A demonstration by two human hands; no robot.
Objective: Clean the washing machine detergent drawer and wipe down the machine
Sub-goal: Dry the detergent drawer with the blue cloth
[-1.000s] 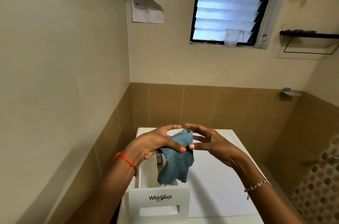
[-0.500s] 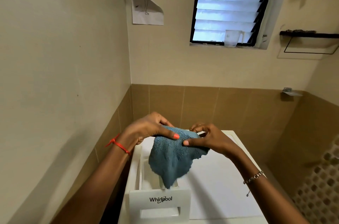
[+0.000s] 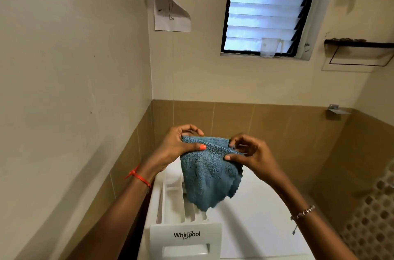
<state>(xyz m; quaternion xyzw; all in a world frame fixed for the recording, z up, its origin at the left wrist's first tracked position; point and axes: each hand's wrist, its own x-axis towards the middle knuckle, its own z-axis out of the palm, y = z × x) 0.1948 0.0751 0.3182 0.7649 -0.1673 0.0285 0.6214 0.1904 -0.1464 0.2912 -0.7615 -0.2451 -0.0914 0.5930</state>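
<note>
A blue terry cloth (image 3: 210,174) hangs spread in the air above the white washing machine (image 3: 262,223). My left hand (image 3: 178,145) pinches its upper left corner between thumb and fingers. My right hand (image 3: 248,154) pinches its upper right edge the same way. Below the cloth the white detergent drawer (image 3: 185,236), marked Whirlpool on its front, stands pulled out at the machine's left side. The cloth covers the back of the drawer's compartments.
A beige wall (image 3: 70,89) runs close along the machine's left side, with brown tiles behind it. A louvred window (image 3: 268,4) with a plastic cup (image 3: 269,46) on its sill is above. A perforated basket (image 3: 375,217) stands at the right.
Both hands rose and moved apart, spreading the bunched cloth out flat between them. My right hand, open a second ago, now pinches the cloth's edge.
</note>
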